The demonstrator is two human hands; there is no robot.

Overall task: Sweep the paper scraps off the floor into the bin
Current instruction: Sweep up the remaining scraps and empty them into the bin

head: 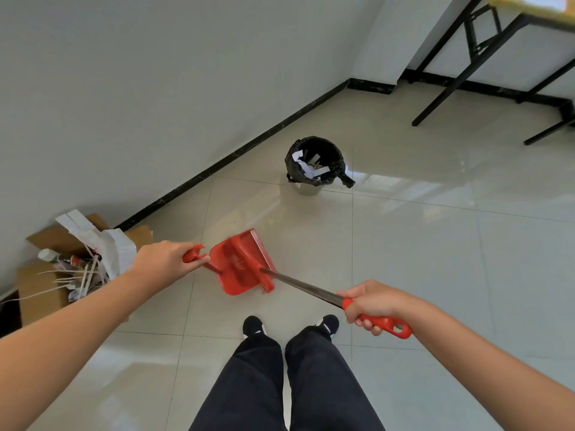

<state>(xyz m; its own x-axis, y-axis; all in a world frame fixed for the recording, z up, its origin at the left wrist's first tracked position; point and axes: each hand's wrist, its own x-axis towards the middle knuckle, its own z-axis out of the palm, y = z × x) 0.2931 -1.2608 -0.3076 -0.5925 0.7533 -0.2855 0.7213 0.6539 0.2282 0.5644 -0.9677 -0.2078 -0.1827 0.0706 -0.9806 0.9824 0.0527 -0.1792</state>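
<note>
My left hand (161,261) grips the red handle of a red dustpan (231,276), held just above the tiled floor in front of my feet. The red broom head (249,262) lies inside the dustpan. Its metal shaft (301,286) runs right to a red grip held in my right hand (370,301). Farther ahead stands a small bin (315,164) lined with a black bag, with white paper scraps (311,169) inside it. No scraps show on the floor or in the pan.
An open cardboard box (40,281) full of rubbish, sticks and white paper sits against the wall at the left. A black-legged table (497,57) stands at the far right. The wall with its black skirting (233,157) runs diagonally behind the bin.
</note>
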